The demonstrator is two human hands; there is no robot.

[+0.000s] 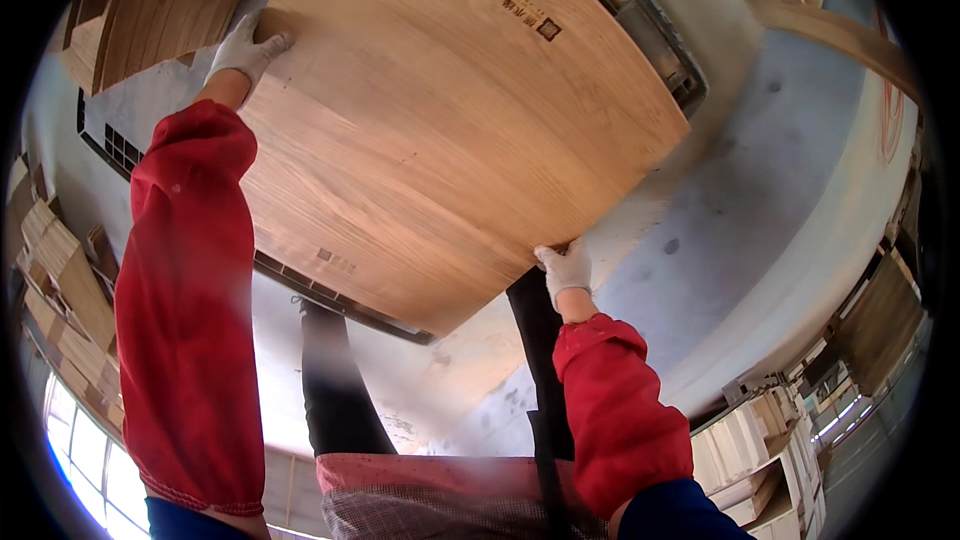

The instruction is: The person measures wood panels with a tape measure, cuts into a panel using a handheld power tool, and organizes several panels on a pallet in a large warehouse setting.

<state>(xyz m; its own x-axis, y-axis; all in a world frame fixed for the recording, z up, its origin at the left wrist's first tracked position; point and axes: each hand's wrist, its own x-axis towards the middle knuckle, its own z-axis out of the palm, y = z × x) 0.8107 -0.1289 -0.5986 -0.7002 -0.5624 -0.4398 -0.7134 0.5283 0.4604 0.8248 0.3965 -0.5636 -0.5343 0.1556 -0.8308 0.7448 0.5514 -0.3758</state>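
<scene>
A wide, light-brown wooden board (430, 140) with dark printed marks lies tilted across the view in front of me. My left hand (248, 50), in a white glove, holds its left edge far from me, the thumb lying on top. At the near right edge my right hand (565, 270), gloved the same way, grips the board; its fingertips are partly hidden. Red sleeve covers run up both forearms. Beneath the board a black plastic pallet (680, 75) shows along the far right side and again at the near edge.
Another stack of wooden boards (175, 0) stands at the far left. Long planks (830, 35) lie at the upper right. Cut wood pieces (65, 270) are piled on the left, and more stacked pieces (750, 450) sit at the lower right. Grey concrete floor (760, 180) stretches to the right.
</scene>
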